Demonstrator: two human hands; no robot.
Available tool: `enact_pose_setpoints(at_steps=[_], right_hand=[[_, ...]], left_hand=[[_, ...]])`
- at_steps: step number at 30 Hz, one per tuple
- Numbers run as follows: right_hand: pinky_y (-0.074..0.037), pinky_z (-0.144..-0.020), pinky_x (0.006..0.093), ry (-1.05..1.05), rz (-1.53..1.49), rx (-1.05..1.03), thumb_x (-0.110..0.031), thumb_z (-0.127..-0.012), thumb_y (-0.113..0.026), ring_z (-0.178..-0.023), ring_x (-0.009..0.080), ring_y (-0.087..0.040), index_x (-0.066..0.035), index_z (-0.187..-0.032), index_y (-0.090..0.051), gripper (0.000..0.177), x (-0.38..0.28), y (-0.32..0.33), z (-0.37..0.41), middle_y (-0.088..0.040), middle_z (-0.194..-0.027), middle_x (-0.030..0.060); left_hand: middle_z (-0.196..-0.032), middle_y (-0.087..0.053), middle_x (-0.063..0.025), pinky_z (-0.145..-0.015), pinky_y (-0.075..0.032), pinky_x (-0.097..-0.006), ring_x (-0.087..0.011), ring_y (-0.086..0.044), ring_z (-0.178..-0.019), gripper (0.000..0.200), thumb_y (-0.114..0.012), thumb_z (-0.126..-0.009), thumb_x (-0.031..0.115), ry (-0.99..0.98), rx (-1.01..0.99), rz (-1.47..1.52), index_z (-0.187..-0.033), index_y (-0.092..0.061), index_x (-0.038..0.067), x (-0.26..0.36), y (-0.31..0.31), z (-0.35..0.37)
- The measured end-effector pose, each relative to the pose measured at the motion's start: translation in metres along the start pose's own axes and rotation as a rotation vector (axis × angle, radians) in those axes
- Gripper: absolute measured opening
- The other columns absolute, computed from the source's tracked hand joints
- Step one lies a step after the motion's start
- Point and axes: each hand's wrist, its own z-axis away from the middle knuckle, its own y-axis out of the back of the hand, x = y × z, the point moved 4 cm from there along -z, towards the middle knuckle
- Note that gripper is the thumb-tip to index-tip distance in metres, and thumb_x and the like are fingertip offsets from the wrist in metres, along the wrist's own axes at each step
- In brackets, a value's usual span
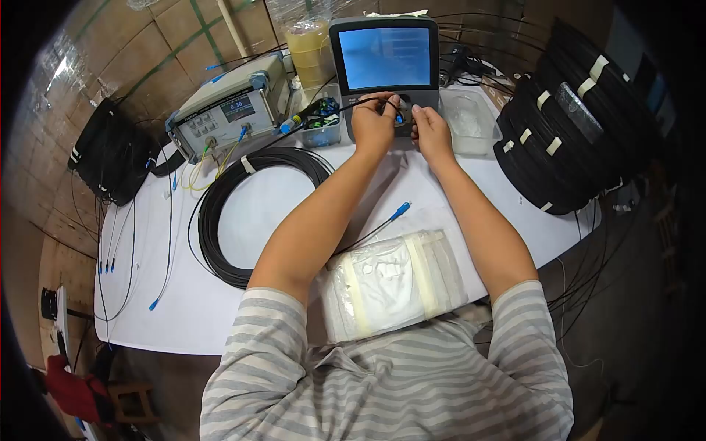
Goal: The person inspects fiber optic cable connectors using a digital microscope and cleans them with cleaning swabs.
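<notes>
My left hand [375, 121] is closed round a black cable with a blue connector [399, 117] at its end, in front of the monitor unit [386, 60] with a lit blue screen. My right hand [431, 132] is just right of it, with thumb and fingers pinched together; anything between them is too small to make out. A coil of black cable [213, 213] lies to the left of my left forearm. Another blue connector [400, 211] rests on the table between my forearms, beyond a plastic-wrapped white pack [390, 283].
A tester [228, 110] with a small display stands at the back left, beside a clear bin [321, 134] of small parts. Behind my right hand is a clear tray [471, 125]. Black cable coils [566, 140] are stacked at the right; another coil [110, 151] is at the far left.
</notes>
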Motion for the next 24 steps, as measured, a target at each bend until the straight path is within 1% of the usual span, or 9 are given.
enact_pose_setpoints(at_steps=[1,4,7,10,13,16,19,22,24], right_hand=[[-0.046,-0.055,0.0288,0.001,0.010,-0.003,-0.035,-0.105,-0.060,-0.058,0.0099,-0.056,-0.004,-0.080,-0.059,0.039,-0.001,0.000,0.000,-0.058,-0.065,0.0018],[-0.047,-0.056,0.0286,0.018,0.022,-0.006,-0.035,-0.105,-0.059,-0.060,0.0100,-0.058,-0.004,-0.085,-0.061,0.037,0.000,0.001,0.001,-0.060,-0.068,0.0019],[-0.048,-0.057,0.0285,0.060,0.012,-0.001,-0.033,-0.105,-0.059,-0.063,0.0101,-0.059,-0.003,-0.093,-0.064,0.032,0.003,0.001,0.001,-0.062,-0.072,0.0019],[-0.049,-0.058,0.0283,0.086,0.016,0.006,-0.031,-0.105,-0.059,-0.065,0.0099,-0.060,-0.003,-0.098,-0.065,0.029,0.003,0.002,0.003,-0.063,-0.075,0.0015],[-0.049,-0.059,0.0281,0.089,0.004,0.009,-0.029,-0.105,-0.059,-0.065,0.0096,-0.059,-0.003,-0.099,-0.065,0.027,0.003,0.001,0.004,-0.064,-0.076,0.0011],[-0.049,-0.058,0.0280,0.095,0.007,0.011,-0.029,-0.105,-0.059,-0.065,0.0093,-0.059,-0.003,-0.099,-0.065,0.028,0.001,0.001,0.007,-0.064,-0.076,0.0010],[-0.048,-0.057,0.0281,0.098,0.024,0.014,-0.030,-0.105,-0.059,-0.064,0.0092,-0.058,-0.003,-0.098,-0.064,0.029,0.001,0.001,0.006,-0.063,-0.075,0.0011],[-0.047,-0.056,0.0282,0.089,0.054,0.016,-0.032,-0.105,-0.059,-0.063,0.0092,-0.057,-0.003,-0.098,-0.064,0.030,0.003,0.002,0.004,-0.063,-0.074,0.0011],[-0.047,-0.055,0.0285,0.093,0.054,0.018,-0.033,-0.105,-0.059,-0.062,0.0093,-0.057,-0.003,-0.097,-0.064,0.032,0.000,0.001,0.006,-0.062,-0.072,0.0011]], left_hand=[[-0.088,-0.073,-0.0041,-0.072,-0.052,-0.0263,-0.0107,-0.066,-0.079,0.021,-0.076,-0.095,0.020,0.008,-0.002,0.014,-0.102,-0.073,0.000,-0.001,0.000,0.000],[-0.098,-0.071,-0.0096,-0.081,-0.053,-0.0368,-0.0240,-0.067,-0.089,0.022,-0.079,-0.089,0.026,0.087,-0.012,0.027,-0.093,-0.077,0.004,0.005,0.002,0.002],[-0.097,-0.070,-0.0101,-0.080,-0.053,-0.0372,-0.0242,-0.067,-0.088,0.022,-0.080,-0.089,0.026,0.157,-0.022,0.068,-0.093,-0.076,0.005,0.015,0.003,0.005],[-0.096,-0.070,-0.0111,-0.081,-0.053,-0.0381,-0.0255,-0.066,-0.090,0.023,-0.081,-0.088,0.027,0.074,-0.001,-0.003,-0.094,-0.075,0.005,0.007,0.002,0.002],[-0.085,-0.073,-0.0050,-0.069,-0.051,-0.0265,-0.0115,-0.065,-0.075,0.021,-0.079,-0.092,0.020,0.050,0.006,-0.032,-0.099,-0.071,0.002,0.015,0.002,0.004],[-0.084,-0.073,-0.0051,-0.069,-0.051,-0.0266,-0.0114,-0.065,-0.075,0.022,-0.080,-0.092,0.021,0.009,0.045,-0.086,-0.097,-0.070,0.002,0.008,0.000,0.001],[-0.083,-0.073,-0.0057,-0.067,-0.051,-0.0267,-0.0111,-0.065,-0.074,0.022,-0.080,-0.092,0.020,0.016,0.025,-0.103,-0.095,-0.070,0.001,0.015,0.002,0.002],[-0.082,-0.073,-0.0063,-0.066,-0.050,-0.0268,-0.0108,-0.064,-0.073,0.022,-0.080,-0.092,0.020,0.054,0.020,-0.029,-0.095,-0.070,0.001,0.005,-0.001,-0.001],[-0.082,-0.073,-0.0058,-0.065,-0.050,-0.0266,-0.0104,-0.064,-0.072,0.021,-0.080,-0.092,0.020,0.042,0.024,-0.052,-0.095,-0.070,0.002,0.004,-0.001,-0.002]])
